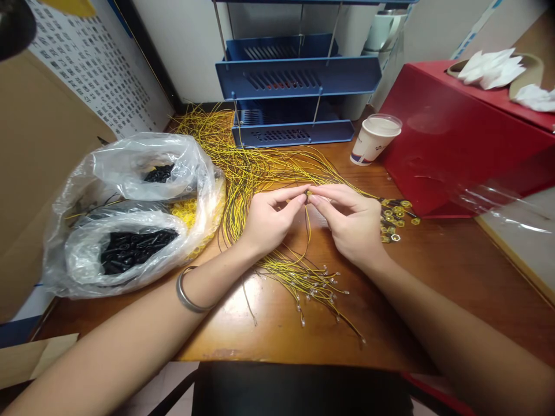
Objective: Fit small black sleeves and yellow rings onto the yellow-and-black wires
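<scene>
With the grip of left hand (271,221) and right hand (356,224) pinching a small dark-and-yellow part (308,194) fingertip to fingertip, held it above the middle of the table (277,341), back from the front edge. Showed a yellow wire (308,228) hanging just below, toward clear-tipped wire ends (310,286) near that edge. Risked dropping the part through narrow fingertip contact; risked snagging the wire, likely through crossing with the loose wires (260,167).

The marks on the printed sheet (93,60) and paper cup (373,140) are not readable
</scene>
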`<state>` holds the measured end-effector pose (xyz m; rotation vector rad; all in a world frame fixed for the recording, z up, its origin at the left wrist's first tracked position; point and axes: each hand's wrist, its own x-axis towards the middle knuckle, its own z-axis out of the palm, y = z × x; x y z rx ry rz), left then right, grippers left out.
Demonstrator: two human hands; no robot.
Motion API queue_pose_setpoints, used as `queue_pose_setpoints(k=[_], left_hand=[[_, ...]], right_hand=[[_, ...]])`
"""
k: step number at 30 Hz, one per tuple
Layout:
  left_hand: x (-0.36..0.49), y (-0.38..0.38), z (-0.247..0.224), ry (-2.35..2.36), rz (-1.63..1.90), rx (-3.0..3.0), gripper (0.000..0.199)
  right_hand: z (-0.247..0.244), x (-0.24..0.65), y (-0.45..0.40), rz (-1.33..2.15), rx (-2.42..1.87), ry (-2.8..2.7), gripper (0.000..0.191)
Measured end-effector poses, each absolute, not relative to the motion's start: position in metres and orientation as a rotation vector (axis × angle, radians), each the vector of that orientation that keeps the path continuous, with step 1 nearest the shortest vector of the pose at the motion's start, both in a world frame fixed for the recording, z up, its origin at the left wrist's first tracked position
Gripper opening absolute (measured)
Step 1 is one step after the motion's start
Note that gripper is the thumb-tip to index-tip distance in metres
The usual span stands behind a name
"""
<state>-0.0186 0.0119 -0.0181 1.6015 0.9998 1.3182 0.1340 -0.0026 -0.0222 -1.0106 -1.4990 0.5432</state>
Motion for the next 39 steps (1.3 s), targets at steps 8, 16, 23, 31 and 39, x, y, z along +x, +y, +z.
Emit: queue_pose_setpoints(k=[8, 16, 23, 31, 39], left_hand=[[-0.0182, 0.0129, -0.0203, 1.013, 1.310, 1.564, 0.024], [-0.0182, 0.0128, -0.0204, 1.039, 1.291, 1.538, 0.026], [-0.0175, 0.0100, -0.0172, 1.026, 1.269, 1.545, 0.028], [-0.0174, 0.0119, -0.0173, 0.888, 1.233, 1.413, 0.037], [-0.0184, 0.0143, -0.0231, 0.865, 1.294, 1.462, 0.024]], right_hand=[[-0.0214, 0.1330, -0.0025, 0.499, -1.007, -1.541, 0.021], [-0.0248, 0.1349, -0.0026, 0.448, -0.994, -1.582, 0.023], [-0.0246, 0.1337, -0.0058, 0.387, -1.011, -1.580, 0.024], [-0.0212, 0.1308, -0.0061, 0.502, -1.065, -1.451, 0.009], [-0.0202, 0.1326, -0.0041, 0.464, -1.008, -1.486, 0.009]])
